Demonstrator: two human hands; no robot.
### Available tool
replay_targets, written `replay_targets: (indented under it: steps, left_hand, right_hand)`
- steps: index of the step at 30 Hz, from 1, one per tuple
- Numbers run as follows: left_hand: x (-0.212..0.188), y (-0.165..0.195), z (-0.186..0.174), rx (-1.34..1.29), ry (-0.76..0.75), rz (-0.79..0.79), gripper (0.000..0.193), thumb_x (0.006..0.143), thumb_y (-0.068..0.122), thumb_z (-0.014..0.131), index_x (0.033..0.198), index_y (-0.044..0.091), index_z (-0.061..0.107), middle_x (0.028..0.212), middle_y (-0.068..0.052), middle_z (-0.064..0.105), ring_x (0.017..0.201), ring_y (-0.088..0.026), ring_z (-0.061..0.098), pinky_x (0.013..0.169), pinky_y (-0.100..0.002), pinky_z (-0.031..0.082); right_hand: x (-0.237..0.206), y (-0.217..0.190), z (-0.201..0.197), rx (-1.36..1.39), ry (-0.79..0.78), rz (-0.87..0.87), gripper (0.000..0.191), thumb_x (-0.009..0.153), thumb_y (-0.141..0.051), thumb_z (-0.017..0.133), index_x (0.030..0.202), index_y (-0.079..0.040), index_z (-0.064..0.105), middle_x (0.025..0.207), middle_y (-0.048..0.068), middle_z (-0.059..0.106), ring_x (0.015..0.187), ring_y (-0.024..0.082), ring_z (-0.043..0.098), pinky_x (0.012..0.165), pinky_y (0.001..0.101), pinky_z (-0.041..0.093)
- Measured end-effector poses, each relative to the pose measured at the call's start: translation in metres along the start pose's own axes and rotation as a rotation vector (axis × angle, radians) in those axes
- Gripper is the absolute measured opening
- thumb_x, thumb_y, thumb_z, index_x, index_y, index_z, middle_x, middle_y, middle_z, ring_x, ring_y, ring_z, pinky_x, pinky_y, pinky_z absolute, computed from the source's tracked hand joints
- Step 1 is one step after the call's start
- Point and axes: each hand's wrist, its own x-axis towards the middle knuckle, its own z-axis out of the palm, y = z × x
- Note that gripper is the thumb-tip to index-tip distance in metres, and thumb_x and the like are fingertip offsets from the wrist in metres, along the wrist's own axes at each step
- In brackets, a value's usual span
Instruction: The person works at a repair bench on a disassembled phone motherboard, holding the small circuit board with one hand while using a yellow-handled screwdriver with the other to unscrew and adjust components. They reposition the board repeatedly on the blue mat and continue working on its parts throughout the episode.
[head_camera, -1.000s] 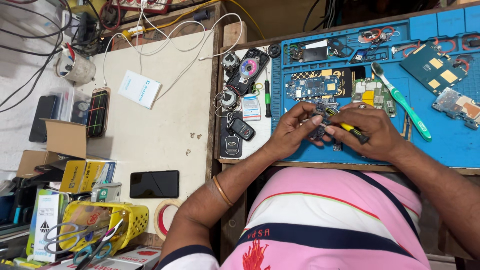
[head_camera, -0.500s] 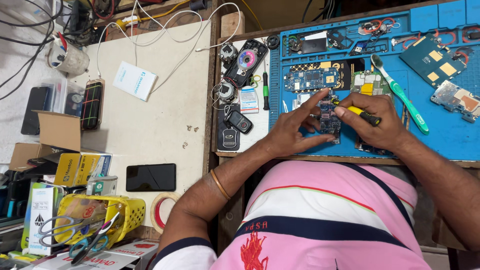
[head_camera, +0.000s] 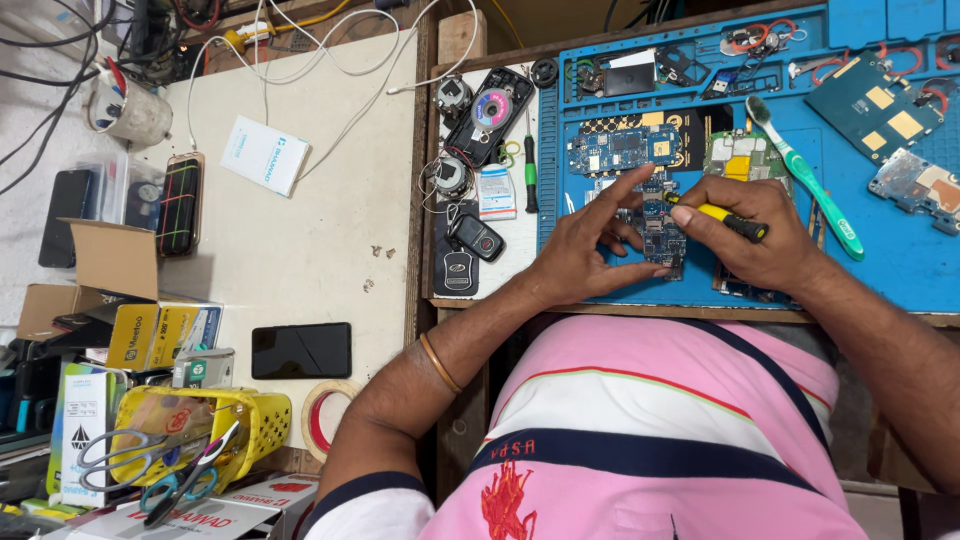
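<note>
Head view: we find our left hand (head_camera: 580, 255) pinning a small circuit board (head_camera: 655, 232) flat on the blue mat (head_camera: 880, 250), fingers spread, index finger extended toward 1 o'clock. Our right hand (head_camera: 755, 235) is clenched around a yellow-handled screwdriver (head_camera: 722, 217), tip toward the board at 9 o'clock of that hand. Another board (head_camera: 620, 148) lies at 12 o'clock of the left hand, a green toothbrush (head_camera: 805, 175) at 2 o'clock of the right. A key fob (head_camera: 478, 237) sits off the mat at 9 o'clock. We judge the work mid-course: the board is out and under the tool, parts lie loose, nothing reassembled.
</note>
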Motion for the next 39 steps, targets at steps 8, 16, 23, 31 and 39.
replay_targets:
  steps: [8, 16, 23, 31, 39]
  left_hand:
    - [-0.002, 0.001, 0.004, 0.005, 0.029, 0.027, 0.106, 0.079, 0.036, 0.095, 0.162, 0.020, 0.031, 0.140, -0.014, 0.062, 0.098, -0.013, 0.075, 0.079, -0.026, 0.063]
    - [-0.006, -0.005, 0.004, -0.040, 0.157, -0.030, 0.110, 0.069, 0.033, 0.101, 0.156, 0.016, 0.037, 0.129, -0.008, 0.061, 0.085, -0.008, 0.069, 0.069, -0.023, 0.054]
    - [-0.006, -0.008, 0.000, -0.078, 0.192, -0.026, 0.112, 0.064, 0.032, 0.103, 0.156, 0.015, 0.041, 0.127, -0.006, 0.060, 0.086, -0.008, 0.070, 0.070, -0.022, 0.054]
    - [-0.013, -0.011, -0.011, -0.159, 0.162, -0.067, 0.110, 0.065, 0.026, 0.103, 0.158, 0.019, 0.045, 0.127, -0.006, 0.058, 0.087, -0.007, 0.071, 0.067, -0.020, 0.054]
    - [-0.010, -0.014, -0.019, -0.164, 0.131, -0.063, 0.109, 0.065, 0.023, 0.102, 0.158, 0.019, 0.044, 0.126, -0.004, 0.059, 0.086, -0.007, 0.070, 0.068, -0.019, 0.056]
  right_hand:
    - [-0.004, 0.003, 0.000, -0.004, -0.005, 0.002, 0.021, 0.101, -0.021, 0.066, 0.097, -0.001, 0.072, 0.070, 0.003, 0.065, 0.060, 0.009, 0.058, 0.055, 0.0282, 0.045]
    - [-0.003, -0.003, 0.004, -0.036, 0.044, -0.089, 0.028, 0.099, -0.021, 0.071, 0.120, -0.002, 0.071, 0.090, 0.006, 0.071, 0.078, 0.008, 0.065, 0.067, 0.0253, 0.050]
    - [-0.002, -0.003, 0.005, 0.060, 0.000, -0.034, 0.048, 0.095, -0.018, 0.074, 0.140, -0.006, 0.063, 0.101, 0.005, 0.071, 0.091, 0.009, 0.068, 0.080, 0.0244, 0.055]
    - [-0.002, -0.004, 0.012, 0.154, -0.080, -0.062, 0.078, 0.073, -0.023, 0.088, 0.144, -0.010, 0.059, 0.119, 0.006, 0.067, 0.099, 0.010, 0.064, 0.087, 0.0252, 0.055]
    - [0.004, -0.003, 0.014, 0.069, -0.075, -0.039, 0.080, 0.069, -0.026, 0.090, 0.142, -0.013, 0.062, 0.115, 0.006, 0.070, 0.102, 0.012, 0.066, 0.090, 0.0278, 0.056]
